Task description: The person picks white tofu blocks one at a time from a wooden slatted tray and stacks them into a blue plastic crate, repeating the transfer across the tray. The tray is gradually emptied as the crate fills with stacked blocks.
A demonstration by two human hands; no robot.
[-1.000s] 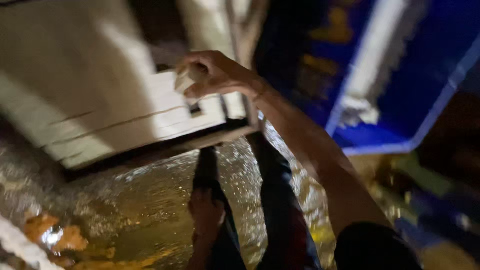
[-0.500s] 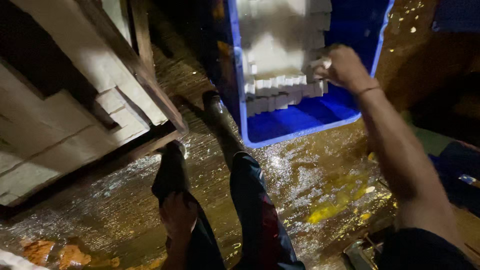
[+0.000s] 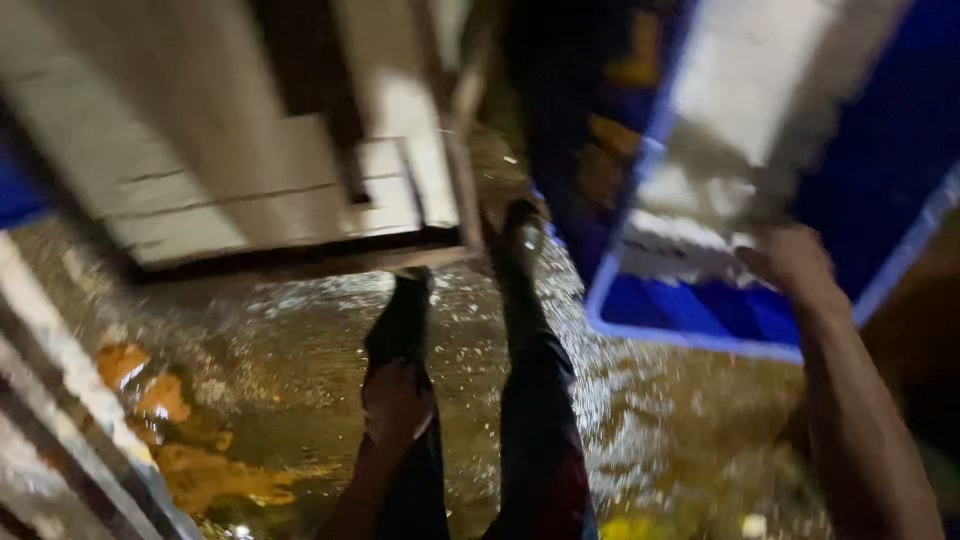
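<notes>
My right hand (image 3: 790,265) reaches into a blue plastic crate (image 3: 690,335) at the right and lies against the white blocks (image 3: 740,100) stacked inside it. The picture is blurred, so I cannot tell whether this hand holds a block. On my left knee rests my left hand (image 3: 395,400), holding nothing. Both my legs are in dark trousers, with black boots (image 3: 400,320) standing on the wet floor (image 3: 300,400).
A wooden frame (image 3: 300,255) filled with pale white slabs (image 3: 200,190) lies at the upper left. Orange scraps (image 3: 150,390) sit in the water at the lower left, next to a pale rail (image 3: 60,400). The floor glistens with water between frame and crate.
My right hand went from the wooden frame over to the blue crate and is now lower in it, near its front. The view has swung and blurred. My left hand stayed on the knee.
</notes>
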